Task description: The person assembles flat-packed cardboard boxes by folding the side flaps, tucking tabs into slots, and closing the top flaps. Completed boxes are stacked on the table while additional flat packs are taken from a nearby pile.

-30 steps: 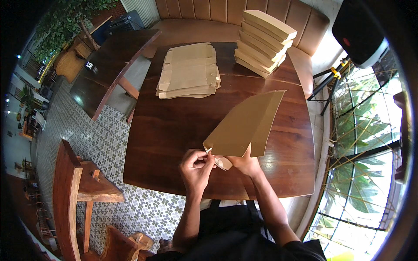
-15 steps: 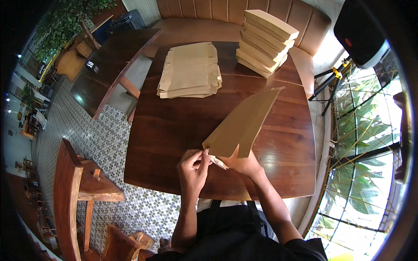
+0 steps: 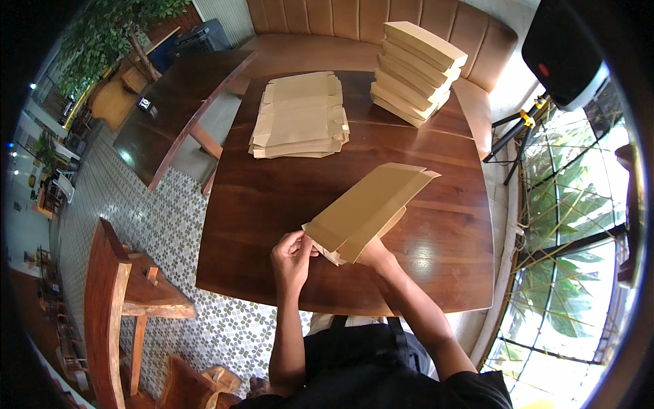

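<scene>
A partly folded brown cardboard box (image 3: 371,204) is held tilted above the near half of the dark wooden table (image 3: 272,204). My left hand (image 3: 293,255) pinches its near left corner between thumb and fingers, beside a small folded flap. At the near right end, my right hand (image 3: 376,255) reaches under the board; the cardboard hides most of its fingers, so how they sit cannot be made out. Farther back on the table lies a pile of flat box blanks (image 3: 300,112). To the right of that pile stands a stack of folded boxes (image 3: 415,75).
A brown padded bench (image 3: 320,51) curves behind the table. To the left are another dark table (image 3: 180,102) and a wooden chair (image 3: 112,293) on patterned tiles. A black speaker (image 3: 562,54) on a stand and a barred window (image 3: 565,273) are at the right.
The box has swung lower and flatter, its far end coming down and its near end shifting left. Both hands have moved slightly left with it, the right going further under the board.
</scene>
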### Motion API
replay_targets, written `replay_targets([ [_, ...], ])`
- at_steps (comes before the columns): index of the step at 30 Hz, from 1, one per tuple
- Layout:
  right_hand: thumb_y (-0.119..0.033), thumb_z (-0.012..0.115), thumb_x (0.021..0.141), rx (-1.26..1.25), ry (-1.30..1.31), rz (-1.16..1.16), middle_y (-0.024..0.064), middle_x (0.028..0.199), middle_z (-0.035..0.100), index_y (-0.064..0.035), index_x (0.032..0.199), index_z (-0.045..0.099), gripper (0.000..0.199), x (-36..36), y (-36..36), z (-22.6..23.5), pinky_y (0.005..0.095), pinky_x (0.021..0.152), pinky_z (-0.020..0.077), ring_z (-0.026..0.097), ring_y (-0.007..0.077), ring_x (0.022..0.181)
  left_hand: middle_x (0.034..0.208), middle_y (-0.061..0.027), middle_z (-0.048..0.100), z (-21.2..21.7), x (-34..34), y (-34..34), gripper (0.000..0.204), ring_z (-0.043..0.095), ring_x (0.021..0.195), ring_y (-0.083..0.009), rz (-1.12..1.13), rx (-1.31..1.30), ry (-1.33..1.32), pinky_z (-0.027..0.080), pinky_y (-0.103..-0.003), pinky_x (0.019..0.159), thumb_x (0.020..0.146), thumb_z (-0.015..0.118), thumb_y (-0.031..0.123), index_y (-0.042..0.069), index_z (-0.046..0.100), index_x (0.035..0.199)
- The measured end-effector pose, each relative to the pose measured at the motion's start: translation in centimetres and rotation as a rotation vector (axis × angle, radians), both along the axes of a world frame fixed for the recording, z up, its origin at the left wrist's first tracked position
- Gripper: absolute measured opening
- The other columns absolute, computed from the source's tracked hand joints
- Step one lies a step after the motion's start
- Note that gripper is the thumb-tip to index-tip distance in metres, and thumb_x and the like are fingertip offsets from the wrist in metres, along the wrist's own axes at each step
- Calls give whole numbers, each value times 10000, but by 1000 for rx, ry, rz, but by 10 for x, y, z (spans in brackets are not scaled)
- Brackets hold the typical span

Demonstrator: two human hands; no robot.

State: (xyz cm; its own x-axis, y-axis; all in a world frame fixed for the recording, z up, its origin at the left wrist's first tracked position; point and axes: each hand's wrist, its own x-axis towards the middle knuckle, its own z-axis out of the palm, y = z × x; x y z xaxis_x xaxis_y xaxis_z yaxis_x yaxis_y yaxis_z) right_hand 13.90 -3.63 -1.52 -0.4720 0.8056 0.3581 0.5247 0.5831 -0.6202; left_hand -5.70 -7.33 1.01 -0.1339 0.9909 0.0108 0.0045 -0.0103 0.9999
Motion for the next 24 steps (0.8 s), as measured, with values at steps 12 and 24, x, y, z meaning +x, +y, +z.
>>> replay_targets([
  [12,-207,619,963,255,-536,19,22,1222,688,-164,1223,689,273,6,-2,23,380,953,519,639,227,1166,966,-106,710,1,15,-9,193,739,815,-165,13,84,-49,636,-288,715,1033,676,77,-101,695,1103],
  [24,-205,663,923,297,-421,43,84,1205,724,-147,1209,722,297,-2,-4,37,386,951,542,682,256,1146,976,-136,706,5,23,-10,172,750,897,-215,6,-37,-12,678,-360,792,1028,659,51,-107,661,1097],
])
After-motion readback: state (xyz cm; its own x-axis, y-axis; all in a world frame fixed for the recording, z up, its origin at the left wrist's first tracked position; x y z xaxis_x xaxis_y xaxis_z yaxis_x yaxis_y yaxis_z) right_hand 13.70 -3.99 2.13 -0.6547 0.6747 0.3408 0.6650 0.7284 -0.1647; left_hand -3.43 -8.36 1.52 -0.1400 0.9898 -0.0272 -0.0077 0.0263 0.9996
